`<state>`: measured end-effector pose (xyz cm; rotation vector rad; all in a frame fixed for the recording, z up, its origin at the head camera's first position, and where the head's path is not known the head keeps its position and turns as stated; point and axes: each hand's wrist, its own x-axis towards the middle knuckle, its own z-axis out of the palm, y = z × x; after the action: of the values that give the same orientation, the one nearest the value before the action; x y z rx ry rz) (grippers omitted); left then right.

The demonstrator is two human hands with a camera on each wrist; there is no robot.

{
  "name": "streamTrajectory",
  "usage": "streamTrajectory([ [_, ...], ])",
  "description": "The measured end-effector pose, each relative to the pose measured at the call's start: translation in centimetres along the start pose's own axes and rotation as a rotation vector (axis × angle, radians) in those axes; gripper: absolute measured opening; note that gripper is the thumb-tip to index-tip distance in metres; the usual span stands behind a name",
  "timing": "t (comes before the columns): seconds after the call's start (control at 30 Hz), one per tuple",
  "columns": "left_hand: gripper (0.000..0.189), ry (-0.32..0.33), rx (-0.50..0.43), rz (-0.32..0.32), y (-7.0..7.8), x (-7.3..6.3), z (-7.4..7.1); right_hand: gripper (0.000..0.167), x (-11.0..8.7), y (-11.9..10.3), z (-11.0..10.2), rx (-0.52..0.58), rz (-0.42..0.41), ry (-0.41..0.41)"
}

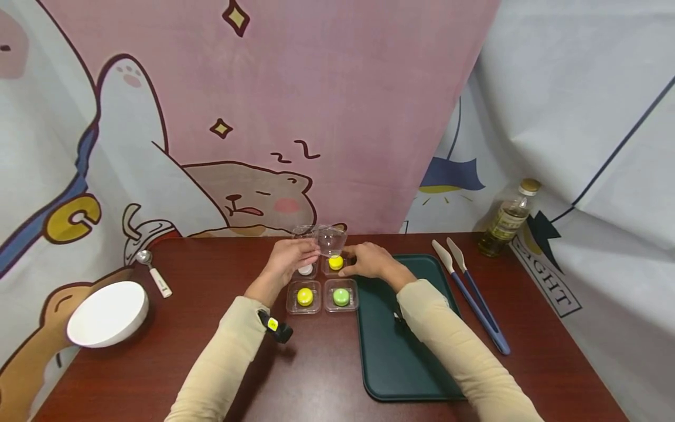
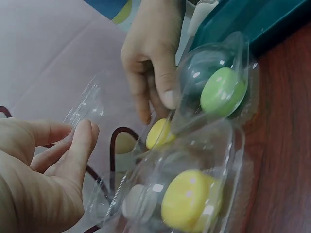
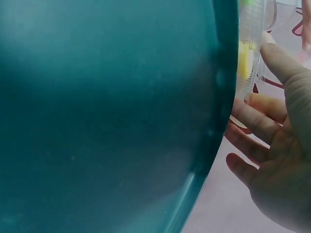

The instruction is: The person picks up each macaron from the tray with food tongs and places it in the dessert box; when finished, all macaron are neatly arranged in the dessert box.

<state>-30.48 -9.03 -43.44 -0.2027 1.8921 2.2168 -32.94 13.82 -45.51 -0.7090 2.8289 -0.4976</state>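
Several small clear plastic boxes stand together on the table, each with a macaron in it. My left hand (image 1: 292,262) pinches the raised clear lid (image 2: 90,104) of the back right box between thumb and fingers. With thumb and fingers spread around its right side, my right hand (image 1: 371,261) holds that box's base. A yellow macaron (image 1: 336,262) sits inside it. In front are a green macaron (image 1: 341,297) and another yellow macaron (image 1: 304,297), both under closed lids in the left wrist view. The white macaron (image 1: 306,269) at back left is partly hidden by my left hand.
A dark green tray (image 1: 406,369) lies under my right forearm, close beside the boxes. Tongs with blue handles (image 1: 477,299) and an oil bottle (image 1: 506,220) are on the right. To the left are a white bowl (image 1: 108,315) and a scoop (image 1: 155,275). A printed cloth (image 1: 337,117) hangs behind.
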Motion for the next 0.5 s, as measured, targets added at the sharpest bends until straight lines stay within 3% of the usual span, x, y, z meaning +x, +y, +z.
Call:
streamTrajectory([
  [0.2, 0.034, 0.006, -0.024, -0.008, -0.3, 0.1, 1.3, 0.077, -0.3, 0.8, 0.5, 0.132, 0.012, -0.005],
  [0.33, 0.032, 0.031, -0.066, 0.008, -0.1, 0.1, 1.7, 0.085, -0.5, 1.6, 0.5, 0.267, 0.003, 0.038],
  [0.5, 0.032, 0.059, -0.094, 0.040, 0.4, 0.1, 2.1, 0.077, -1.0, 1.8, -0.7, 0.469, 0.008, 0.102],
])
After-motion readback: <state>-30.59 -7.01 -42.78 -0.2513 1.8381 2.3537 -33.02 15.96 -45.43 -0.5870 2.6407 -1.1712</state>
